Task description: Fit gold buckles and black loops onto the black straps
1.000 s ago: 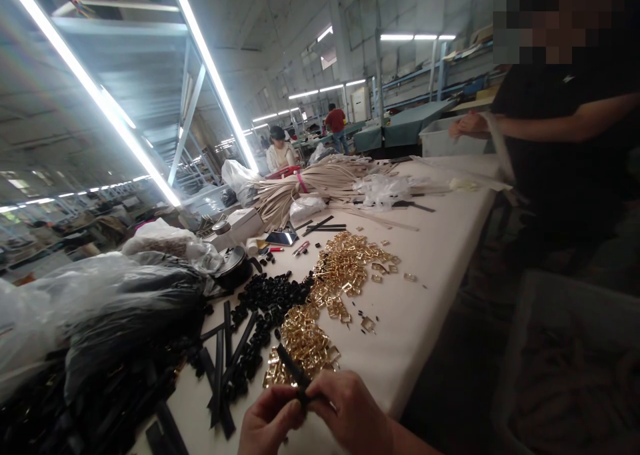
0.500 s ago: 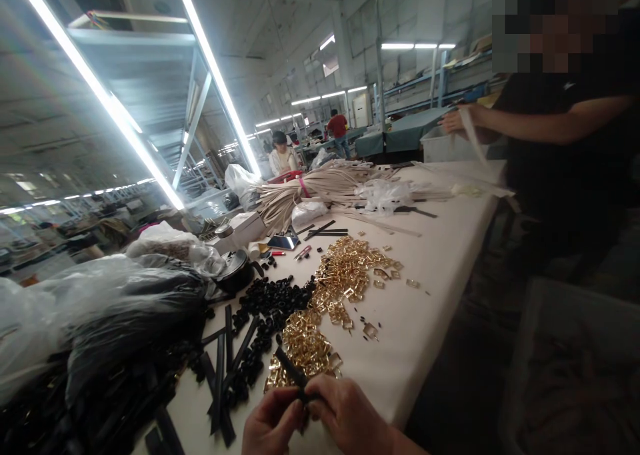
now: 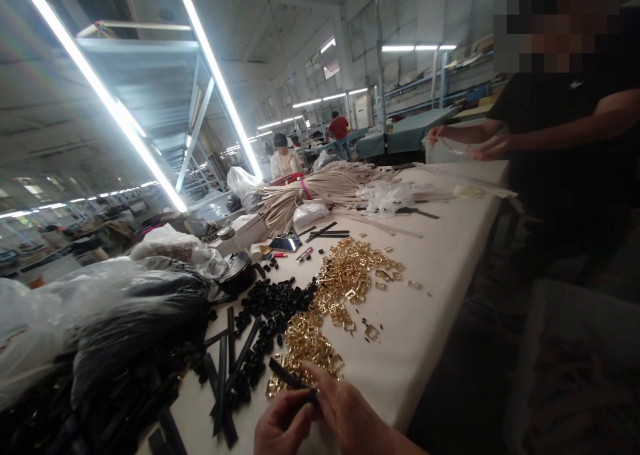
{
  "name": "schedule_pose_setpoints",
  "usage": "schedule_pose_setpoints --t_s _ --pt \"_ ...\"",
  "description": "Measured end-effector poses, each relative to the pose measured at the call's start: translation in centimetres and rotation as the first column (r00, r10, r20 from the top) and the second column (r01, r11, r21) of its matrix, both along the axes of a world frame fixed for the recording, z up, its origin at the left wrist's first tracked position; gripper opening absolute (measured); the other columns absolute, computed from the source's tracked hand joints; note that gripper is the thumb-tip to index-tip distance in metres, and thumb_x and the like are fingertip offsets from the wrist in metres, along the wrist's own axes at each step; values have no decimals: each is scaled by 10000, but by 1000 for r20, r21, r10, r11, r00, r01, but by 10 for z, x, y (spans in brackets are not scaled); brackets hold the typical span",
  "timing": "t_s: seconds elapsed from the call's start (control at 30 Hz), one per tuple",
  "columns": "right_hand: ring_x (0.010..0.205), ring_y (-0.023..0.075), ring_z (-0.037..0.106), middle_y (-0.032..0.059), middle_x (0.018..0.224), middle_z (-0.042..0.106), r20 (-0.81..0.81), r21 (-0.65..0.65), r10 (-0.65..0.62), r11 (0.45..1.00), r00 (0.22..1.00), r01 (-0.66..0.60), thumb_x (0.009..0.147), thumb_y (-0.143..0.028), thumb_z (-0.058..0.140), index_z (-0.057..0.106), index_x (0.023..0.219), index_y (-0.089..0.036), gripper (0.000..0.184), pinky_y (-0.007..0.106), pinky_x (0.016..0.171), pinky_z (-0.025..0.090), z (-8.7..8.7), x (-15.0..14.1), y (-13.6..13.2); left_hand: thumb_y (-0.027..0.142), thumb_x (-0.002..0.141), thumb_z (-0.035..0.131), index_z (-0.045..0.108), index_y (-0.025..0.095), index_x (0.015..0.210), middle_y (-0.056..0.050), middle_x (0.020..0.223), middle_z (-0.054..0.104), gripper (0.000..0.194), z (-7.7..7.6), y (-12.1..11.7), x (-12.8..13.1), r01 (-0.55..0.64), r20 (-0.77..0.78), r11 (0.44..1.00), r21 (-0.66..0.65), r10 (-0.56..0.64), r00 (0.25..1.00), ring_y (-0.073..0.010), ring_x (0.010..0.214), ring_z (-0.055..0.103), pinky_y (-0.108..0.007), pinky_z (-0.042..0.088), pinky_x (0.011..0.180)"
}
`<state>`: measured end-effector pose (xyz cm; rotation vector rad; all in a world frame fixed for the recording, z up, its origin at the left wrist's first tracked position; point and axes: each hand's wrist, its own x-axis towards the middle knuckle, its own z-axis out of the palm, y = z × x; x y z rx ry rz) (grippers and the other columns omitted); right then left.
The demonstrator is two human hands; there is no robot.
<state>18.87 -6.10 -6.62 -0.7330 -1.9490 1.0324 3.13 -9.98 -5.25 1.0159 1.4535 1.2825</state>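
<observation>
A short black strap [image 3: 287, 375] is in my hands at the bottom of the head view, its free end pointing up and left over the gold buckles. My left hand [image 3: 284, 423] pinches it between thumb and fingers. My right hand [image 3: 347, 408] lies against the strap's near part, index finger stretched along it, the thumb side partly hidden. Just beyond my hands lies a heap of gold buckles [image 3: 307, 342]. Beside it, to the left, is a pile of small black loops [image 3: 275, 302]. Several loose black straps [image 3: 221, 382] lie left of my hands.
Plastic bags [image 3: 140, 302] and a dark heap of straps [image 3: 110, 402] fill the left side. Farther back are a phone [image 3: 285, 243], a black round container [image 3: 237, 272] and a beige strap bundle [image 3: 320, 188]. A co-worker [image 3: 565, 142] handles clear plastic beyond the table's right edge [image 3: 450, 322].
My right index finger has lifted and stretched out along the strap. Both hands have shifted slightly right. The strap lies flatter. The co-worker's hands have moved apart and lower.
</observation>
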Motion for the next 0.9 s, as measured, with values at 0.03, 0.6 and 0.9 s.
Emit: schedule_pose_setpoints --t_s 0.03,0.6,0.9 --pt "922 204 691 101 1072 706 -3 -10 -16 1000 1000 16 991 -235 358 306 1477 -196 490 308 834 541 1 0 0 511 585 828 777 175 829 -66 691 703 419 2 -1 0 10 -4 1000 17 -10 1000 -131 546 540 -241 457 536" --pt "935 179 688 78 1117 701 -95 71 18 997 995 -11 998 -211 371 236 1498 -229 518 336 859 547 19 0 -5 291 607 856 619 162 902 -22 868 679 400 21 -1 -2 -122 366 992 -35 126 922 -112 702 650 -211 491 637" --pt "853 164 695 72 1065 702 -104 31 42 999 994 -39 1011 -241 357 241 1486 -211 490 320 814 552 20 -1 -4 233 672 812 630 232 1127 -13 934 671 490 27 -4 0 -150 291 974 167 97 952 -99 766 613 -197 485 673"
